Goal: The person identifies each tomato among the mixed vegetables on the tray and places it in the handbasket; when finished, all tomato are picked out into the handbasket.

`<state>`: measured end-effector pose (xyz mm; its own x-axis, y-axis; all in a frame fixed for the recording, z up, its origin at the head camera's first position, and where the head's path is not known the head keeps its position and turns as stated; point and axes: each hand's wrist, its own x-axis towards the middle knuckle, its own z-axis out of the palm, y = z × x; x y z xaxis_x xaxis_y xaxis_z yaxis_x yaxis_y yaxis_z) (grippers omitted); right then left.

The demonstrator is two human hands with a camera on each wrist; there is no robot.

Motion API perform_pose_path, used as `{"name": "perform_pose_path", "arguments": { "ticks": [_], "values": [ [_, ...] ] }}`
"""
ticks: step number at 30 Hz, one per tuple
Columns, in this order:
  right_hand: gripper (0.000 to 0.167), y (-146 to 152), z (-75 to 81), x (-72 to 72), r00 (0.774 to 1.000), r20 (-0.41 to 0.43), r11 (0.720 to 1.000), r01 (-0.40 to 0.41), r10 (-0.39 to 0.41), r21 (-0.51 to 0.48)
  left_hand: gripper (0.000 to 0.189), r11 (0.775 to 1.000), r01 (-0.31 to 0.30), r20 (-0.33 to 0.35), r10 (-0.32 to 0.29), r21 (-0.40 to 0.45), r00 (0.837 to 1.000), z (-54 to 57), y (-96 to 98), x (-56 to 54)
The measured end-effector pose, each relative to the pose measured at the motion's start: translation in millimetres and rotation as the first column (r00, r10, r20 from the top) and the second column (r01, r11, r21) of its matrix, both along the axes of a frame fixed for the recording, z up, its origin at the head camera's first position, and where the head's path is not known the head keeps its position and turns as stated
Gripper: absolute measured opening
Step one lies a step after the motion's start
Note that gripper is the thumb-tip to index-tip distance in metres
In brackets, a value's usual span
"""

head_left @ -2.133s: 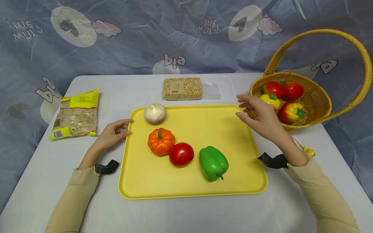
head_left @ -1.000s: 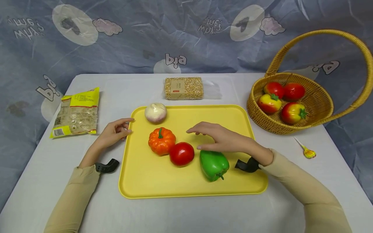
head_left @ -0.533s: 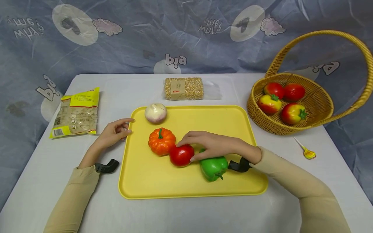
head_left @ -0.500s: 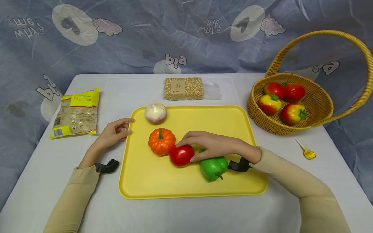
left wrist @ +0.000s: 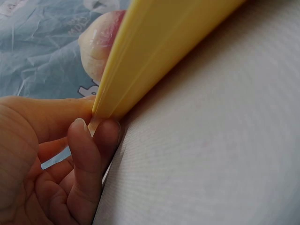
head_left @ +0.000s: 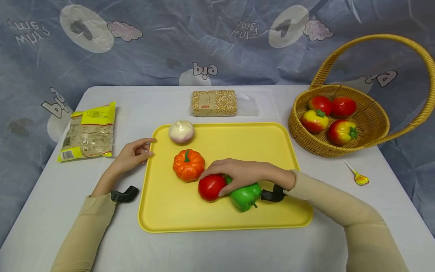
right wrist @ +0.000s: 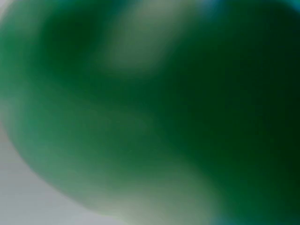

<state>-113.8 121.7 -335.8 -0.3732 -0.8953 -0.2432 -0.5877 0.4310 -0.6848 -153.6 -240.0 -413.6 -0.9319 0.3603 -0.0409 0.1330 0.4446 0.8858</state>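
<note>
On the yellow tray (head_left: pixel 258 139), my right hand (head_left: pixel 239 173) grips a red tomato (head_left: pixel 210 187), fingers over its far side and thumb at its near right. A green bell pepper (head_left: pixel 245 197) lies partly under that hand and fills the right wrist view as a blur. Left of the tomato sits an orange pumpkin (head_left: pixel 188 166). A white and purple bulb (head_left: pixel 181 132), turnip-like, is in the tray's far left corner and also above the rim in the left wrist view. My left hand (head_left: pixel 131 156) pinches the tray's left rim between thumb and fingers.
At the right back stands a wicker basket (head_left: pixel 374 128) with a tall handle and several red and yellow fruits. A lollipop (head_left: pixel 359 178) lies in front of it. Behind the tray is a pack of corn kernels (head_left: pixel 221 104); a yellow bag (head_left: pixel 90 132) lies at left.
My right hand has come from the basket's edge leftward over the tray and taken hold of the tomato. Tomato and bell pepper have shifted slightly. My left hand has stayed at the rim.
</note>
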Motion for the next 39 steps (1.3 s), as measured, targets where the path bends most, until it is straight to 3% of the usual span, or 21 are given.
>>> {"name": "perform_pose_path", "arguments": {
  "ticks": [10,20,29,39],
  "values": [
    [0.052,-2,-2.5,1.3,0.998,-0.038,0.999,0.043,-0.044,-0.014,0.042,1.000,-0.002,-0.011,0.002,-0.009,1.000,-1.2,-0.2,-0.5],
    [0.051,8,5.5,1.8,0.982,-0.109,0.977,0.132,-0.152,-0.169,0.042,1.000,0.001,-0.015,-0.001,-0.010,1.000,-0.4,-0.1,-0.3],
    [0.052,23,16.9,3.4,0.959,-0.176,0.935,0.161,-0.224,-0.316,0.041,1.000,0.002,-0.011,-0.002,-0.006,1.000,1.8,1.2,2.2],
    [0.052,57,27.0,6.6,0.909,-0.216,0.899,0.270,-0.356,-0.345,0.041,1.000,0.002,-0.016,-0.003,-0.005,1.000,1.7,0.8,1.2]
  ]
}}
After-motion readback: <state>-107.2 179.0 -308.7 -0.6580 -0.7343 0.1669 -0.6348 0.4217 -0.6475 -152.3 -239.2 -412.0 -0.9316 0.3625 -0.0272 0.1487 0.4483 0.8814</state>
